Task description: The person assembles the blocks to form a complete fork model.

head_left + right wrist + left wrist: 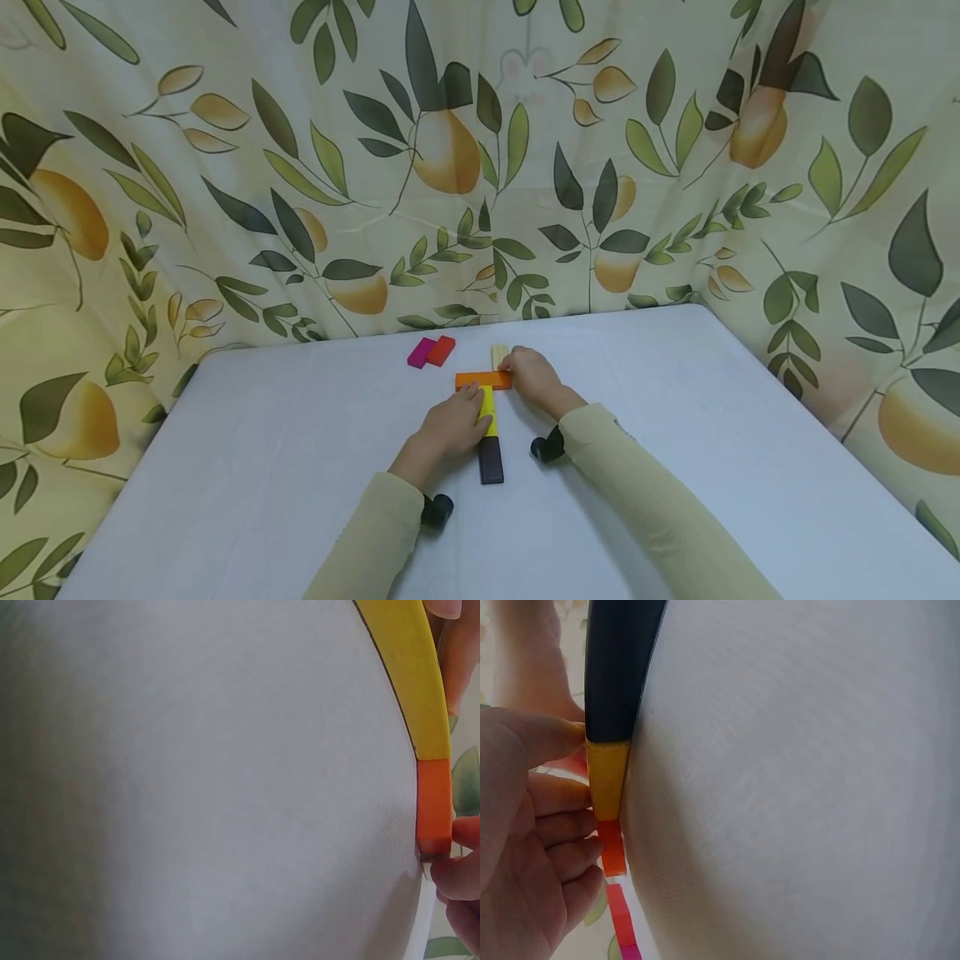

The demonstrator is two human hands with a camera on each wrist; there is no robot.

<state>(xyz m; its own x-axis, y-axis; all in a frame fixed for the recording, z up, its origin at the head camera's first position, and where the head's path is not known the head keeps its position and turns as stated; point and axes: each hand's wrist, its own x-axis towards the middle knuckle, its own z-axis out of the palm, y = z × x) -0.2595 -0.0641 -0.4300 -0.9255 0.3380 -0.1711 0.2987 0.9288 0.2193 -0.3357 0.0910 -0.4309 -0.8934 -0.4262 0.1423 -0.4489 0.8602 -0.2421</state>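
On the white table a dark brown block (491, 461) lies end to end with a yellow block (489, 412), above which an orange block (480, 381) lies crosswise. A pale block (498, 355) extends beyond the orange one. My left hand (452, 423) rests its thumb and fingertips on the yellow block (606, 780), with fingers reaching the orange block (612, 847). At the orange block's right end, my right hand (536, 377) pinches with curled fingers. In the right wrist view its fingertips (457, 877) sit at that end of the orange block (433, 802), beside the pale block, largely hidden.
Left of the pale block, a magenta block (422, 352) and a red-orange block (441, 350) lie side by side near the table's far edge. A patterned curtain (450, 167) hangs behind the white table (300, 467). Black wrist devices (547, 447) show beneath the sleeves.
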